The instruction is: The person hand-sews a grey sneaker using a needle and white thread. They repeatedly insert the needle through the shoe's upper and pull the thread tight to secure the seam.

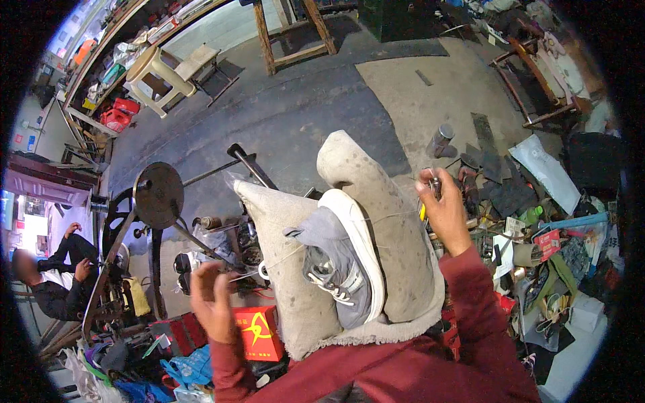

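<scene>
Grey shoe (328,232), white-soled, lay on its side near the middle of the frame, on a stained pale cloth (299,309) draped over the person's lap. Opening and laces faced left; sole (366,258) faced right. Pale thread (290,254) ran from the shoe down-left to the left hand (213,305), with another length reaching right toward the right hand (443,211).

Left hand, left of centre: fingers bent, thumb apart from them. Hand blurred; could not tell whether they gripped the thread. Right hand, right of centre: fingers curled in and clamped on a small dark tool (435,188), mostly hidden. Maroon sleeves (474,295) on both arms.

Below the left hand, lower left of centre, stood a red box (250,330) with a yellow mark. Left of centre: dark round wheel (158,195) on a metal frame. Seated person (60,285) at the far left edge, dark jacket. Upper left: cream stool (156,75) on the dark floor (269,127). Upper right of centre: upright metal can (441,138). Mixed clutter (531,255) filled the right side; pale flat sheet (547,174) above it.
</scene>
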### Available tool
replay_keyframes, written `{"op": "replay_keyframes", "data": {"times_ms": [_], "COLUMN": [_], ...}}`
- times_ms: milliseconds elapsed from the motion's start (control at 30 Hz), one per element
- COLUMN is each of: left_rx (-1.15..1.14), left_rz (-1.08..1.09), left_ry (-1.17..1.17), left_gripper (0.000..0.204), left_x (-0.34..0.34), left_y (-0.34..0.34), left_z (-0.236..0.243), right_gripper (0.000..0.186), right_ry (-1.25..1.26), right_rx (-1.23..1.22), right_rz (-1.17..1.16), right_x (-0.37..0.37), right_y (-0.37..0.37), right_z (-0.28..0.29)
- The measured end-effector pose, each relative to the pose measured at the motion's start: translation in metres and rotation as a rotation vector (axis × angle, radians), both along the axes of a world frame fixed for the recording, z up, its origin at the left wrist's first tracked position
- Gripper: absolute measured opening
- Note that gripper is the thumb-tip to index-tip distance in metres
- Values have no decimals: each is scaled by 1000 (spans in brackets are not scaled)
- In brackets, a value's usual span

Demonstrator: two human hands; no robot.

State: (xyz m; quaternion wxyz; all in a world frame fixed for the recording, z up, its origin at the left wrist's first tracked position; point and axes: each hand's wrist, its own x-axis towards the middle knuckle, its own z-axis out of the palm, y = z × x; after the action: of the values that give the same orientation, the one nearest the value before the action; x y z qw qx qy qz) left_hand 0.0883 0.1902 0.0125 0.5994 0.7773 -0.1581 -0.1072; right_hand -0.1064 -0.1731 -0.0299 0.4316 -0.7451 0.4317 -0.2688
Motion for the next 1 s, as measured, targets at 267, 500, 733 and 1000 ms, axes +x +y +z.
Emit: {"op": "replay_keyframes", "data": {"times_ms": [267,500,733,1000], "left_rx": [-21,-151,-214,-164], "left_rz": [-599,-406,-297,-314], "left_ry": [288,568,571,467], "left_gripper": [44,29,25,19], "left_x": [-47,-52,-58,-57], "left_y": [-111,-144,-145,-148], "left_z": [17,9,4,1], "right_gripper": [44,47,49,48], "right_ry": [-149,-146,-106,148], "right_rx": [-99,-27,-68,-83], "right_rz": [591,670,715,747], "right_x": [-23,-18,-14,-11], "right_y": [64,68,64,62], "right_z": [30,46,51,85]}}
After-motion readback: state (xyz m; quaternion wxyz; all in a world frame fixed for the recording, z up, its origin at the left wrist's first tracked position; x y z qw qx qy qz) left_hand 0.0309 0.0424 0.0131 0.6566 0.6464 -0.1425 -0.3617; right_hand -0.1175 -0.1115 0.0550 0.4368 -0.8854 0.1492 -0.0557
